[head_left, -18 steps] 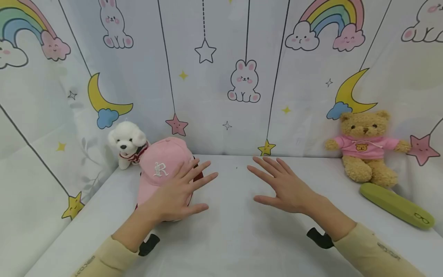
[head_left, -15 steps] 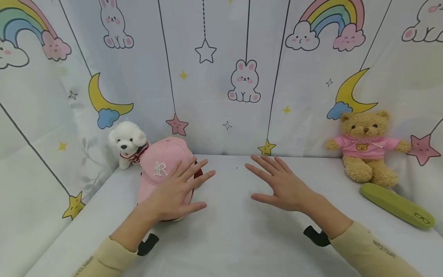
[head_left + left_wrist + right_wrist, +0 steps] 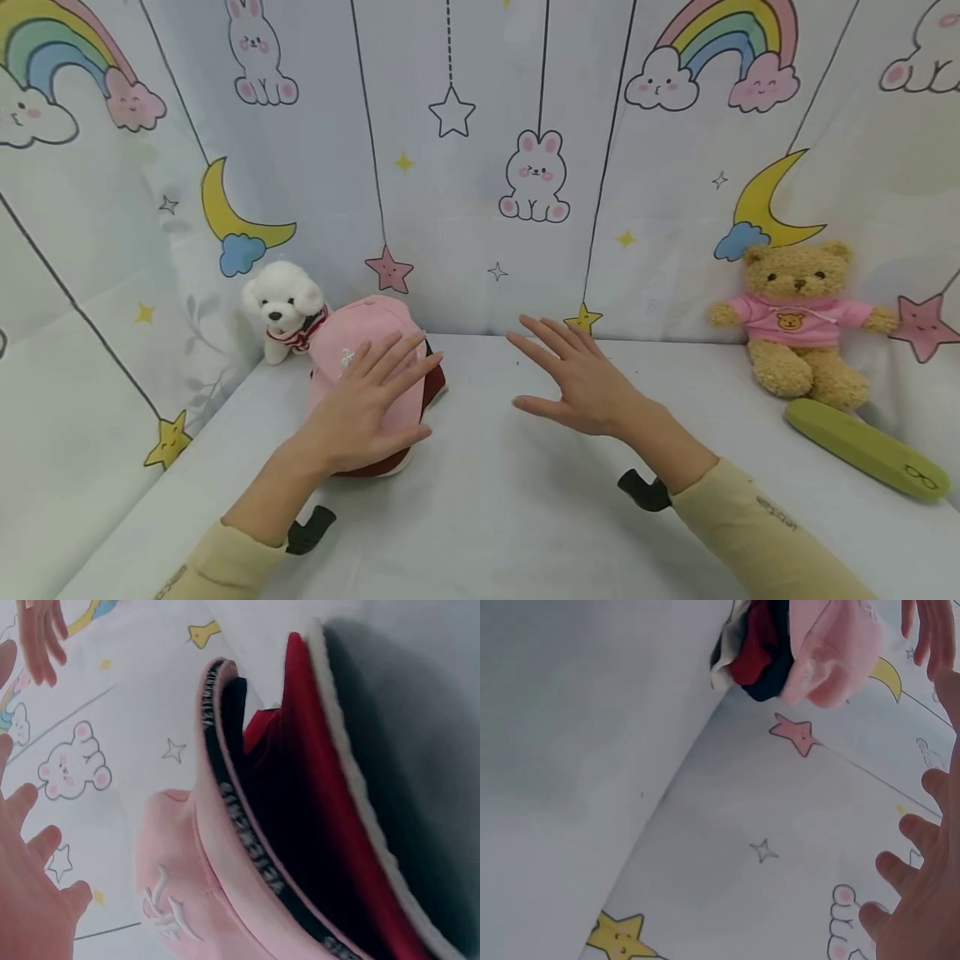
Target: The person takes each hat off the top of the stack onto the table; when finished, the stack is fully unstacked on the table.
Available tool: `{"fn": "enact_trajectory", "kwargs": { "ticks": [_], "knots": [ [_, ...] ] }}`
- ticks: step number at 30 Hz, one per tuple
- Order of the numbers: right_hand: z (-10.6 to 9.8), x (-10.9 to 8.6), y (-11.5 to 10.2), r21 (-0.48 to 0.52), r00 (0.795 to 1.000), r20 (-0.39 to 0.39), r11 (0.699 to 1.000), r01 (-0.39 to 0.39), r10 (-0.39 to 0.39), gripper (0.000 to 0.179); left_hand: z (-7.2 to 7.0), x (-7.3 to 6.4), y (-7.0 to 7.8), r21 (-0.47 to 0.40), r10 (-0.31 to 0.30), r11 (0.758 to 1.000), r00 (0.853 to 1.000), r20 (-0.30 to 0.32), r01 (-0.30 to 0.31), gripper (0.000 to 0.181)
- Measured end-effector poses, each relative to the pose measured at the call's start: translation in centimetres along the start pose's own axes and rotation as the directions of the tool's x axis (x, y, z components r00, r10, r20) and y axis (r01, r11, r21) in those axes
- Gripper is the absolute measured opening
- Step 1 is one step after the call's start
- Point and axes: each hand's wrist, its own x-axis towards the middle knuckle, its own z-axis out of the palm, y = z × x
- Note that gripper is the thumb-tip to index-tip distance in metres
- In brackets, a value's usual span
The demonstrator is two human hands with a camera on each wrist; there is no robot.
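Observation:
In the head view a pink baseball cap (image 3: pixel 375 321) with white embroidery lies on the white table at left. Below it in a stack show a red layer (image 3: pixel 330 765) and a cream-edged layer (image 3: pixel 352 780), both clear in the left wrist view; their full kind is partly hidden. My left hand (image 3: pixel 367 408) is spread in front of the cap and covers part of it; whether it touches cannot be told from the head view, though the left wrist view shows a gap. My right hand (image 3: pixel 581 379) hovers over the middle of the table, fingers spread, holding nothing.
Behind the cap sits a white toy dog (image 3: pixel 283 304) in a striped scarf. A teddy bear (image 3: pixel 798 321) in a pink hoodie sits at the back right, with a green glasses case (image 3: pixel 866 450) before it. A printed curtain (image 3: pixel 465 192) rises along the table's back edge.
My right hand has moved left and farther from me. The left hand has shifted slightly left across the cap. The head view has turned a little to the left.

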Motion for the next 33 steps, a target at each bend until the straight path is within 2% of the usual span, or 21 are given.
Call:
{"fn": "enact_trajectory", "kwargs": {
  "ticks": [9,18,22,26,33],
  "knots": [
    [0.4,2.6,-0.8,0.049,0.999,-0.012,0.998,-0.044,0.045,0.078,-0.3,-0.9,-1.2,0.019,0.028,0.999,0.993,-0.118,-0.026,0.074],
    [0.9,4.8,-1.6,0.057,0.999,-0.008,0.997,-0.043,0.044,0.08,-0.8,-2.0,-2.3,-0.006,-0.02,1.0,0.986,-0.166,0.02,0.076],
    [1.1,5.8,-2.0,0.076,0.999,-0.003,0.996,-0.051,0.052,0.081,-1.1,-2.6,-2.8,-0.033,-0.072,0.997,0.983,-0.168,0.067,0.075],
    [1.4,6.8,-2.3,0.095,0.998,0.003,0.994,-0.056,0.056,0.081,-1.5,-3.1,-3.2,-0.056,-0.135,0.99,0.979,-0.151,0.128,0.083],
    [2.1,8.7,-2.9,0.135,0.998,0.015,0.989,-0.062,0.061,0.082,-1.6,-4.3,-4.0,-0.107,-0.211,0.975,0.965,-0.156,0.196,0.088]
  ]
}}
